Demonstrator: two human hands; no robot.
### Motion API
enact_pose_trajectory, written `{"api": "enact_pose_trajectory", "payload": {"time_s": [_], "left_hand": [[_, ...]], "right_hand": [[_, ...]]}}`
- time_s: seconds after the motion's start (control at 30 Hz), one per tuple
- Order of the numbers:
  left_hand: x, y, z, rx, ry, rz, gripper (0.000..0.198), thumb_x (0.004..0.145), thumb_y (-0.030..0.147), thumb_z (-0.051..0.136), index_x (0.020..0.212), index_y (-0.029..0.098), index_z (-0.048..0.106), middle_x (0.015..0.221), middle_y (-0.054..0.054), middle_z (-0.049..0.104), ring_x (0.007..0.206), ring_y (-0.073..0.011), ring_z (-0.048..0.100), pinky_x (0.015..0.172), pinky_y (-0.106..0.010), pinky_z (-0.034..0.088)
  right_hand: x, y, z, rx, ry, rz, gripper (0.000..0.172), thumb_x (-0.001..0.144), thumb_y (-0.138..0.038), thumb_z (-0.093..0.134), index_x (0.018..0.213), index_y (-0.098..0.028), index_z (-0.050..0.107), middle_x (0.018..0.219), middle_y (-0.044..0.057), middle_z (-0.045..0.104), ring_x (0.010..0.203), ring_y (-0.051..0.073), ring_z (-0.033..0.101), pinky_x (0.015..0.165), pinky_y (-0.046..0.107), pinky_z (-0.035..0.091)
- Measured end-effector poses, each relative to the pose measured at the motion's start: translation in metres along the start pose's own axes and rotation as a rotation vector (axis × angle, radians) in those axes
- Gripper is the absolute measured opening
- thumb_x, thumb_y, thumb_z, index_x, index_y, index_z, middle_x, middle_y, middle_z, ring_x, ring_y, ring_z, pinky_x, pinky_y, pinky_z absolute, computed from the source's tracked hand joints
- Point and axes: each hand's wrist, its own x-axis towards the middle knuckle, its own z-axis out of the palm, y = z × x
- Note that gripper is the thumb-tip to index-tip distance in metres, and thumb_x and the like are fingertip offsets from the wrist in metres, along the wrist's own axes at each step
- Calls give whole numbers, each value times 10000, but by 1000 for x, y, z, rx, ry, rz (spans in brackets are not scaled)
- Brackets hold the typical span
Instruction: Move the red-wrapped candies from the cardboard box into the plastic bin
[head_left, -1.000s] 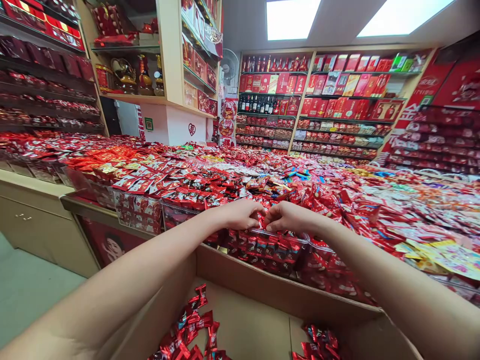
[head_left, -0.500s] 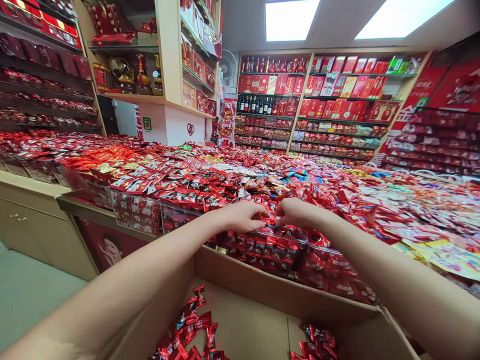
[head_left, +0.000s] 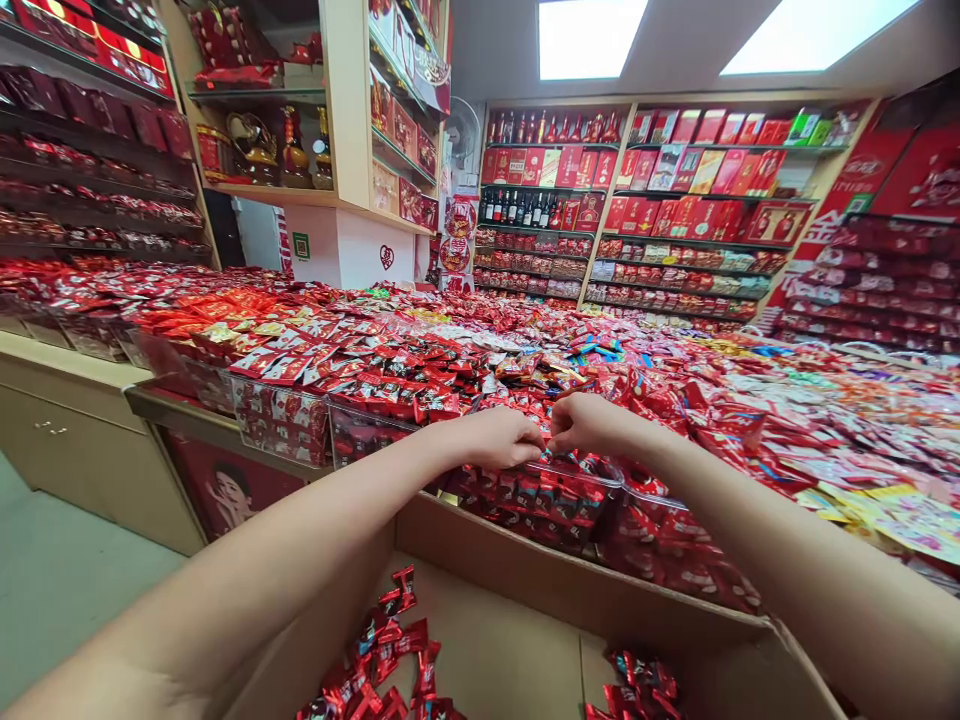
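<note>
Side by side, my left hand [head_left: 508,438] and my right hand [head_left: 583,422] reach over a clear plastic bin [head_left: 540,500] full of red-wrapped candies. Both sets of fingers are curled down at the candies on top of it, the fingertips nearly meeting. Whatever they grip is too hidden to make out. Below my forearms stands an uncovered cardboard box [head_left: 495,600]. Inside it, loose red wrapped candies [head_left: 386,650] lie on the left and a smaller heap of candies [head_left: 637,685] lies on the right.
More bins of wrapped sweets [head_left: 281,415] line the counter and spread widely behind my hands. Wooden shelves [head_left: 596,250] with bottles and red boxes stand at the back. A beige cabinet [head_left: 82,440] is at the left.
My hands have come slightly closer together, the left shifting a little right. The view has turned slightly left. The candies in the box look the same.
</note>
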Motion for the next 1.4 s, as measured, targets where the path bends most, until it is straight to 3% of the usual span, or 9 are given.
{"api": "enact_pose_trajectory", "payload": {"time_s": [0.13,0.27,0.5,0.83,1.03,1.23,1.4], "left_hand": [[1,2,-2,13,-14,-14,224,739,238,427,855,190,612,706,5,610,587,-93,493,517,-172,313],[1,3,-7,-23,-104,-24,233,747,284,409,783,174,611,582,19,564,488,-77,438,471,-170,292],[5,-7,-9,-75,-165,-25,280,743,247,418,964,186,578,879,3,616,726,-89,524,607,-145,343],[12,-7,-6,-57,-222,7,269,754,265,365,863,175,594,742,6,603,607,-96,483,538,-175,330],[15,-2,-8,-56,-179,-2,311,740,292,393,1010,202,517,870,5,581,684,-94,486,569,-169,332],[21,-5,-3,-24,-161,-35,233,715,311,419,795,166,583,634,16,562,539,-84,449,487,-181,296],[24,-6,0,-14,-115,-36,201,703,256,438,809,174,587,669,18,577,561,-80,462,498,-176,297]], "right_hand": [[-11,4,3,115,-13,-32,86,631,-268,568,632,-183,551,601,-4,631,536,109,567,437,179,386],[-16,4,7,163,-26,-35,42,615,-218,576,609,-185,551,537,-18,618,495,104,545,405,178,358],[-19,2,3,138,140,-25,60,606,-215,559,588,-180,515,576,-2,585,546,115,506,466,207,348],[-24,2,13,206,40,24,57,572,-219,529,547,-172,510,506,-20,542,457,89,453,389,191,293],[-22,3,14,236,30,7,64,581,-225,521,579,-162,512,506,-32,509,439,70,421,383,180,285],[-21,7,4,225,-65,-75,99,609,-229,505,626,-168,581,525,-28,537,451,78,445,387,178,313],[-16,14,-9,88,35,-86,138,629,-223,499,702,-177,606,650,12,618,605,133,531,514,214,368]]}}
